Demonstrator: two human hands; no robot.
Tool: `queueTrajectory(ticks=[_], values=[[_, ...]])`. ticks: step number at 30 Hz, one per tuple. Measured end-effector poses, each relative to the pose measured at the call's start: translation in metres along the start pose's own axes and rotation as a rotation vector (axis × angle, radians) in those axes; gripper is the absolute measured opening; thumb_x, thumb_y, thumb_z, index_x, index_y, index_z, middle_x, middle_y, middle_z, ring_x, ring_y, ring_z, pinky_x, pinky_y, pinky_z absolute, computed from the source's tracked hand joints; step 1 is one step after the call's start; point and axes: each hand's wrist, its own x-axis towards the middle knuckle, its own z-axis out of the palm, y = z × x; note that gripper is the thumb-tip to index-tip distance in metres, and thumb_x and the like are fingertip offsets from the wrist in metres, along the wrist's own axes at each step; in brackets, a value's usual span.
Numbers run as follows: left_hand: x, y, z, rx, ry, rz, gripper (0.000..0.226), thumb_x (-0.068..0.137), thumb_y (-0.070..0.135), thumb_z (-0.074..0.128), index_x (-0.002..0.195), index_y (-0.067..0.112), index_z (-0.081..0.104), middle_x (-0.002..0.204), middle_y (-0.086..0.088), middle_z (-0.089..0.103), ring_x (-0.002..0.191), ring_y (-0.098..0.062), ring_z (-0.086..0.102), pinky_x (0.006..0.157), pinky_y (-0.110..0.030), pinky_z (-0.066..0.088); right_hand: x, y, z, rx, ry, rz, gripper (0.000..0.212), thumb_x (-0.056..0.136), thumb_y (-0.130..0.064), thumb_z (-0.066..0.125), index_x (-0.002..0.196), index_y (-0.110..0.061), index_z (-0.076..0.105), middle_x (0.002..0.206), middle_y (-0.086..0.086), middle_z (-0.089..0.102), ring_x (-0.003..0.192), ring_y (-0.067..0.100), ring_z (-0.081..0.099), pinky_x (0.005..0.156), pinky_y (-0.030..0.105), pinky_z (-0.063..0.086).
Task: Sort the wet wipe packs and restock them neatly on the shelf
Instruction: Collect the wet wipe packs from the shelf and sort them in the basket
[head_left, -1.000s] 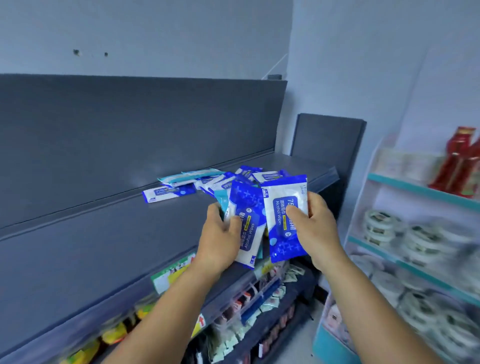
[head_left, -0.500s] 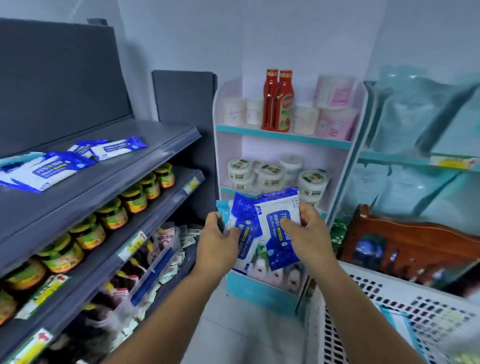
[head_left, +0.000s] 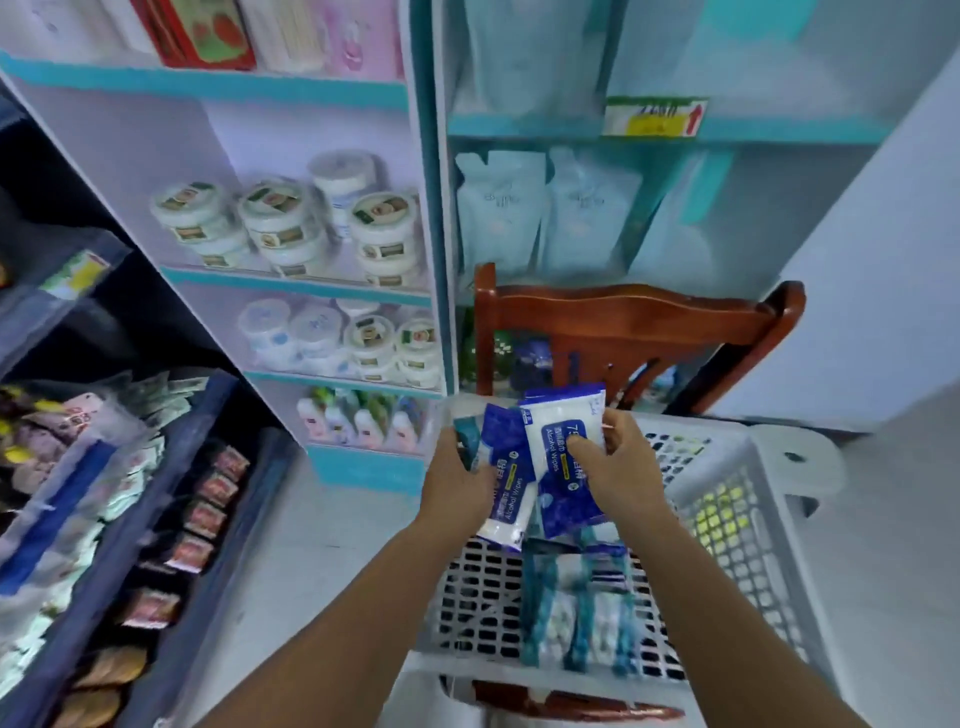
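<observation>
My left hand (head_left: 460, 480) grips a blue and white alcohol wipe pack (head_left: 506, 483) with a teal pack behind it. My right hand (head_left: 618, 470) grips a second blue and white wipe pack (head_left: 563, 467), thumb pressed on its front. Both packs hang over the far edge of a white plastic basket (head_left: 748, 525). Inside the basket lie teal-edged wipe packs (head_left: 576, 613). The grey shelf that held the other packs is out of view.
The basket rests on a wooden chair (head_left: 634, 317). A white and teal rack (head_left: 332, 280) with round tubs stands behind it. At the left is a dark shelf unit (head_left: 171, 519) with snack packets. Grey floor (head_left: 322, 561) lies between.
My view has swung from the grey shelf to the right and down. Both hands carried the same packs from above the shelf to over the basket.
</observation>
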Motion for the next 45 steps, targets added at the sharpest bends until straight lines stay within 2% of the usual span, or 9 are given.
queueTrajectory(ticks=[6,12,16,19,22,26,30,33,45], values=[[0.034,-0.045,0.079,0.061,-0.003,-0.124,0.026,0.09,0.002,0.051,0.107,0.02,0.044,0.097,-0.007,0.061,0.086,-0.023,0.065,0.072,-0.038,0.058,0.03,0.079,-0.027,-0.005,0.078,0.178,0.012,0.092,-0.014,0.055,0.102,-0.02,0.053,0.091,-0.003,0.066,0.072,0.01,0.059,0.056,0.025,0.042],[0.068,-0.096,0.133,0.116,0.001,-0.23,0.021,0.095,0.0,0.039,0.111,0.011,0.045,0.082,-0.008,0.056,0.062,-0.018,0.051,0.05,-0.027,0.041,0.064,0.143,-0.021,-0.094,0.09,0.291,0.016,0.092,-0.018,0.051,0.108,-0.015,0.054,0.085,-0.001,0.064,0.059,0.008,0.053,0.048,0.024,0.035],[0.102,-0.127,0.16,0.209,0.033,-0.27,0.03,0.098,0.004,0.036,0.128,0.006,0.041,0.1,-0.015,0.06,0.062,-0.013,0.05,0.048,-0.022,0.039,0.098,0.175,-0.008,-0.127,0.097,0.333,0.007,0.091,-0.019,0.05,0.096,-0.015,0.054,0.08,0.0,0.064,0.06,0.016,0.055,0.055,0.027,0.04],[0.126,-0.14,0.172,0.281,0.031,-0.237,0.029,0.098,0.01,0.038,0.126,0.007,0.045,0.113,-0.019,0.058,0.082,-0.023,0.059,0.069,-0.035,0.053,0.123,0.191,0.003,-0.112,0.087,0.327,0.008,0.092,-0.016,0.047,0.099,-0.017,0.051,0.075,-0.003,0.059,0.062,0.017,0.053,0.055,0.029,0.038],[0.141,-0.154,0.175,0.494,-0.044,-0.263,0.049,0.1,0.023,0.04,0.146,0.012,0.029,0.143,-0.018,0.031,0.124,-0.031,0.044,0.104,-0.045,0.041,0.137,0.211,0.015,-0.135,-0.012,0.304,0.02,0.092,-0.011,0.049,0.107,-0.023,0.045,0.097,0.0,0.061,0.08,0.019,0.059,0.066,0.029,0.045],[0.142,-0.165,0.171,0.457,-0.145,-0.276,0.057,0.099,0.02,0.043,0.15,0.014,0.019,0.15,-0.014,0.021,0.131,-0.028,0.039,0.107,-0.042,0.04,0.139,0.229,0.019,-0.188,-0.081,0.323,0.032,0.089,-0.003,0.053,0.116,-0.02,0.044,0.11,0.002,0.061,0.085,0.012,0.059,0.058,0.017,0.041],[0.133,-0.161,0.159,0.551,-0.207,-0.183,0.059,0.097,0.014,0.046,0.15,0.012,0.02,0.148,-0.013,0.024,0.134,-0.027,0.034,0.111,-0.04,0.034,0.13,0.218,0.016,-0.296,-0.064,0.318,0.048,0.089,-0.011,0.056,0.134,-0.012,0.038,0.128,0.007,0.053,0.104,0.021,0.057,0.08,0.033,0.052],[0.121,-0.147,0.144,0.667,-0.233,-0.034,0.057,0.096,0.012,0.047,0.148,0.011,0.024,0.15,-0.011,0.026,0.137,-0.025,0.028,0.113,-0.038,0.03,0.118,0.192,0.016,-0.452,-0.145,0.256,0.067,0.094,-0.022,0.052,0.151,-0.012,0.018,0.156,0.006,0.024,0.142,0.025,0.026,0.115,0.041,0.028],[0.042,-0.033,-0.003,1.198,-0.093,0.413,0.04,0.096,0.024,0.043,0.136,0.017,0.043,0.137,-0.004,0.046,0.127,-0.023,0.041,0.107,-0.034,0.03,0.034,0.041,0.062,-0.773,-0.222,-0.301,0.044,0.098,-0.035,0.045,0.139,-0.02,0.044,0.148,-0.003,0.039,0.137,0.016,0.033,0.115,0.031,0.023]])
